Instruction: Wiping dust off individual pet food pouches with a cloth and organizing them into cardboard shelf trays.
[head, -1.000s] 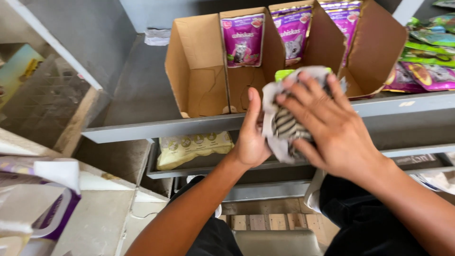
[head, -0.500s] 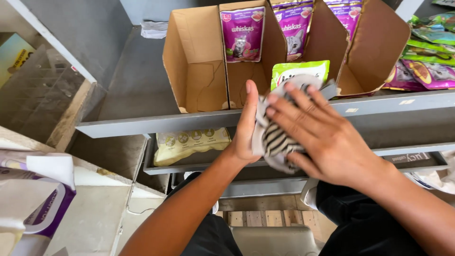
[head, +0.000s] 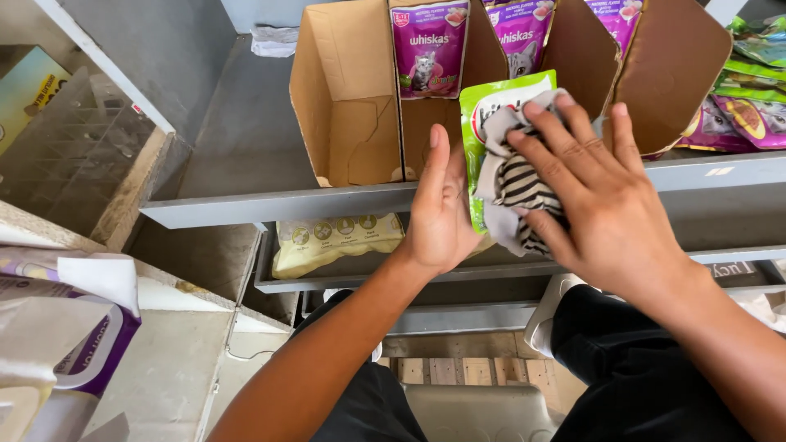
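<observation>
My left hand (head: 440, 205) holds a green pet-food pouch (head: 479, 115) upright by its left side, in front of the grey shelf edge. My right hand (head: 598, 192) presses a grey and black striped cloth (head: 514, 184) flat against the pouch's front, fingers spread over it. Most of the pouch is covered by the cloth and my hands. Just behind stands an open cardboard display box (head: 348, 98) with purple pouches (head: 429, 45) standing in its compartments; its left compartment is empty.
The grey metal shelf (head: 270, 205) carries the box. More colourful pouches (head: 749, 106) lie at the right. A pale yellow bag (head: 336, 241) lies on the lower shelf. A white and purple bag (head: 57, 327) sits at lower left, a wire rack (head: 57, 155) beyond it.
Both hands have lifted slightly with the pouch, and the cloth has slid down its front, so more of the green top shows.
</observation>
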